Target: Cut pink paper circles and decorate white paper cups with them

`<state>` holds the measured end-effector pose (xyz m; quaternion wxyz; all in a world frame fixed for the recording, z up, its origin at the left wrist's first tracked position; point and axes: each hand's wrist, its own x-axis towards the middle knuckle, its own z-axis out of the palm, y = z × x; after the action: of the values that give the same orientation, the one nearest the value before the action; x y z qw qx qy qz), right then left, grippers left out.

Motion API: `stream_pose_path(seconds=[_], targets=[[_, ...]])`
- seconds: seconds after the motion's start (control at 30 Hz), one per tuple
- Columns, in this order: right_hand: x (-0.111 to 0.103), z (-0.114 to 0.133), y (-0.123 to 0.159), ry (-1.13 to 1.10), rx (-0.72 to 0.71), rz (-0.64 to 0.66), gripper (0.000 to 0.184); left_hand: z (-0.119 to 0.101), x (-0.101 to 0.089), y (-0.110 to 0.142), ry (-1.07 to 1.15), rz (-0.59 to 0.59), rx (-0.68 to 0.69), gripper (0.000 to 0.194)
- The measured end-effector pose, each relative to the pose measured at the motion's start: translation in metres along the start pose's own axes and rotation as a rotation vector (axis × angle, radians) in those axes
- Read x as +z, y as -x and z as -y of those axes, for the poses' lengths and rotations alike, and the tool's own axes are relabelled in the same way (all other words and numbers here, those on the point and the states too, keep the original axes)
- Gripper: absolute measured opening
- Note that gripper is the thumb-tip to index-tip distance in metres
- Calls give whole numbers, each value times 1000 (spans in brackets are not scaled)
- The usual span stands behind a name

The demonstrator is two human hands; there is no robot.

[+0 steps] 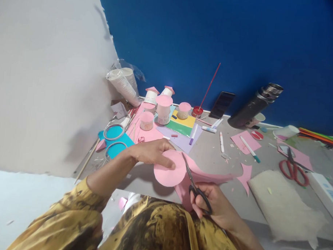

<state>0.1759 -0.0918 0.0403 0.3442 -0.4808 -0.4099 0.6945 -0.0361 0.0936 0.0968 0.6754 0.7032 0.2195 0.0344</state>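
Your left hand (152, 152) pinches the pink disc (168, 177), while the black scissors (192, 180) in your curled right hand (217, 201) point away along its right edge.

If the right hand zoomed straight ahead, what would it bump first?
Probably the pink paper: the scissors in the right hand point at it, blades right beside it. Exact depth is hard to tell.
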Motion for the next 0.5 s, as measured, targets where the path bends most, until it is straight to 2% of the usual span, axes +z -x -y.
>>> stream_pose_path(seconds=[0.27,0.5], targets=[[-7,-8,-2,-48,-4,48,49,0,-7,-3,-22,78,-16,23],[-5,-8,-5,-116,31,45,55,2,-8,-4,-9,85,-21,27]])
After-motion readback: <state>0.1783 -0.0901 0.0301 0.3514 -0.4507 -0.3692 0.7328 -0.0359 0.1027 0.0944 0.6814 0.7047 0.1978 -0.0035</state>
